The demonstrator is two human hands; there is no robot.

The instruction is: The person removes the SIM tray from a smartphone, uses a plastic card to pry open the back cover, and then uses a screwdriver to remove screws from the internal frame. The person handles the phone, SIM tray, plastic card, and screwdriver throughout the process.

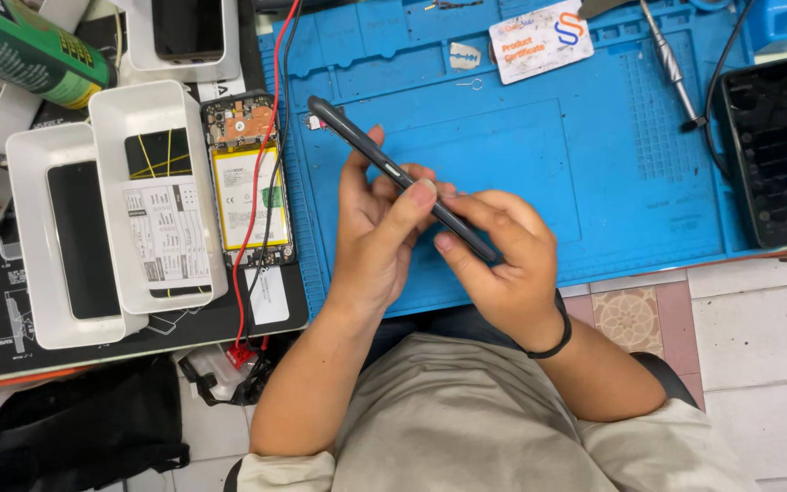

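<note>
A dark grey phone (pixel 357 137) is held edge-on above the blue work mat (pixel 521 164), slanting from upper left to lower right. My left hand (pixel 377 228) grips its middle, thumb pressed on the upper side edge. My right hand (pixel 501 260) holds the lower end, fingers wrapped beneath and thumb against the edge. A black band circles my right wrist.
Left of the mat lie an opened phone with its battery showing (pixel 248 178), red and black wires (pixel 264 155), and white trays (pixel 111 118) holding phones. A metal tool (pixel 671 64), a card (pixel 539 38) and a black tray (pixel 776 150) sit at the right.
</note>
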